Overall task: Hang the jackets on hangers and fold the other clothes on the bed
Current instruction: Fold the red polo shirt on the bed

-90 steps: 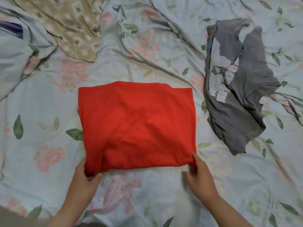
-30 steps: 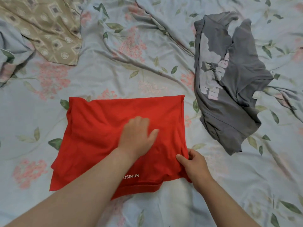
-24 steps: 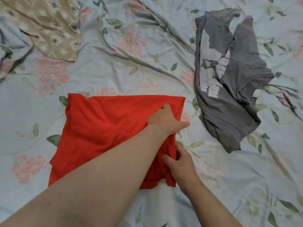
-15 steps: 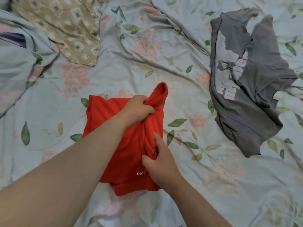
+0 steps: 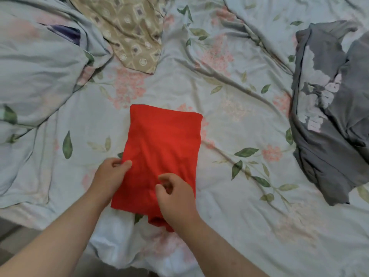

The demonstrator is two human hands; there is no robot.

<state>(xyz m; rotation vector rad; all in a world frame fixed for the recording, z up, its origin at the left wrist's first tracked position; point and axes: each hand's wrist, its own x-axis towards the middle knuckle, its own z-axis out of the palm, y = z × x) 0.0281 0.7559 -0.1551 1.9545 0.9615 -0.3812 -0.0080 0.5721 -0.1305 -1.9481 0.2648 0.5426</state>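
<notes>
Left hand (image 5: 111, 175) grips the left edge of the folded red fabric garment (image 5: 163, 144), thumb and fingers closed on the cloth about halfway down its side. Right hand (image 5: 176, 196) sits over the lower right portion of the same garment, fingers curled and thumb close to the index fingertip. Motion blur prevents confirmation of whether it pinches the cloth or merely hovers above it. Hands are apart, separated by a strip of red fabric. Both forearms are bare and enter from the bottom edge of the view. Garment position: near the centre of the pale blue floral bed cover (image 5: 239, 100), lying flat as a compact upright rectangle. A small lower layer protrudes below its bottom edge, beside the right wrist. A crumpled grey T-shirt with a pale printed graphic (image 5: 327, 116) lies unfolded on the cover to the right, well apart from the red garment. A beige cloth with a geometric diamond pattern (image 5: 131, 31) lies at the top, left of centre, beside a bunched fold of the bed cover at the far left.
</notes>
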